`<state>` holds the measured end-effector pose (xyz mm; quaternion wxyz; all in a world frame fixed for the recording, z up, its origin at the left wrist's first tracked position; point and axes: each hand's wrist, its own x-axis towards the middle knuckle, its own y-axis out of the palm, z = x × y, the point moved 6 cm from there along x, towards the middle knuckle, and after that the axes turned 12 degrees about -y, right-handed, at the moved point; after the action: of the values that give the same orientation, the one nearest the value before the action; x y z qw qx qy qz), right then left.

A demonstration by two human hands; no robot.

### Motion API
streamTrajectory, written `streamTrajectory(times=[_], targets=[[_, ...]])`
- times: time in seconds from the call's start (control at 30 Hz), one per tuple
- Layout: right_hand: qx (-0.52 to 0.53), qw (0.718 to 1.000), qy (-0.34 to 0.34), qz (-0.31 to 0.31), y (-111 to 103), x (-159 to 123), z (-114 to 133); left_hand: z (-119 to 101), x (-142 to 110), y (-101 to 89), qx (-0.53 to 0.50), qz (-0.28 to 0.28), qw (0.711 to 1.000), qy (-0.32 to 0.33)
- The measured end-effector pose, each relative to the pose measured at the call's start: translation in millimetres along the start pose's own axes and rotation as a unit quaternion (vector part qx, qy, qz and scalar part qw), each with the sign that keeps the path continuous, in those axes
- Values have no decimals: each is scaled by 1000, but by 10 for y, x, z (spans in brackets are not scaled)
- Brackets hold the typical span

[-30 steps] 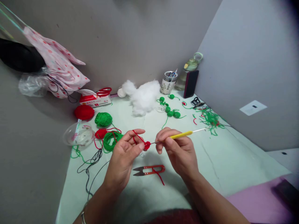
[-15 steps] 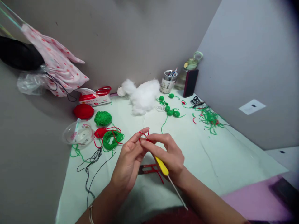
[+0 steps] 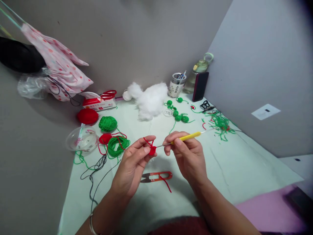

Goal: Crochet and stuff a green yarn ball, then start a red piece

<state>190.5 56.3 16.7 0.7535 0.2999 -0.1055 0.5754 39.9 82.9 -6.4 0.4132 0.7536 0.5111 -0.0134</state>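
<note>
Between the thumb and fingers of my left hand (image 3: 133, 160) is a small red crochet piece (image 3: 152, 150), with red yarn running up over the forefinger. My right hand (image 3: 189, 155) grips the yellow handle of a crochet hook (image 3: 187, 137). The hook's metal shaft points left and its tip meets the red piece; whether it sits inside a loop is too small to tell. Below the hands, orange thread snips (image 3: 156, 176) lie on the table with a short red yarn end across them.
Left: red yarn ball (image 3: 87, 116), green yarn ball (image 3: 108, 124), green yarn coil (image 3: 118, 147), clear bowl (image 3: 70, 141), black cord (image 3: 94, 173). Behind: white stuffing (image 3: 153, 101), pen can (image 3: 176, 85), phone (image 3: 200, 86). Right: green yarn scraps (image 3: 220, 122). Small green balls (image 3: 178, 117) lie mid-table.
My right hand has moved right, apart from my left. The hook has swung from pointing down toward me to lying nearly level, its tip at the red piece. The snips are now uncovered.
</note>
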Motion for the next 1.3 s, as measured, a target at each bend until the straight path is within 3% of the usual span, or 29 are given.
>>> streamTrajectory(times=[0.17,0.3,0.4,0.47,0.5,0.57,0.67,0.73,0.77,0.87,0.93,0.97,1.03,1.13,1.23,1.3], targets=[[-99,992,-49,52,114,-6,64,21,-23,20,97,-6,993,72],[-134,986,-77,56,145,-39,105,42,-8,2,92,-29,992,77],[-259,945,-175,101,213,-126,190,101,14,11,32,-21,998,53],[-337,904,-233,123,249,-186,228,157,34,37,-16,4,1000,9],[-345,898,-244,121,241,-195,235,176,43,50,-36,19,999,-15],[-291,927,-219,88,159,-154,226,173,54,50,-64,27,996,-48],[-150,983,-101,24,16,-42,140,99,45,3,-65,1,997,-44],[-102,993,-51,20,14,-11,104,52,20,-8,-26,-12,1000,-8],[-113,991,-57,33,41,-13,115,35,4,-3,1,-16,1000,18],[-259,946,-171,91,175,-88,227,45,-31,25,61,-27,995,70],[-322,909,-246,101,237,-157,290,85,-24,49,62,-20,996,57],[-320,907,-255,95,236,-171,299,100,-17,65,58,-9,997,43],[-263,939,-211,70,171,-140,253,100,-8,93,48,14,998,22],[-116,991,-66,30,55,-47,81,61,-11,99,47,31,998,5],[-2,999,30,19,33,-7,-33,19,-14,65,47,24,999,4],[5,999,35,21,40,-8,-19,-11,-13,37,55,14,998,17]])
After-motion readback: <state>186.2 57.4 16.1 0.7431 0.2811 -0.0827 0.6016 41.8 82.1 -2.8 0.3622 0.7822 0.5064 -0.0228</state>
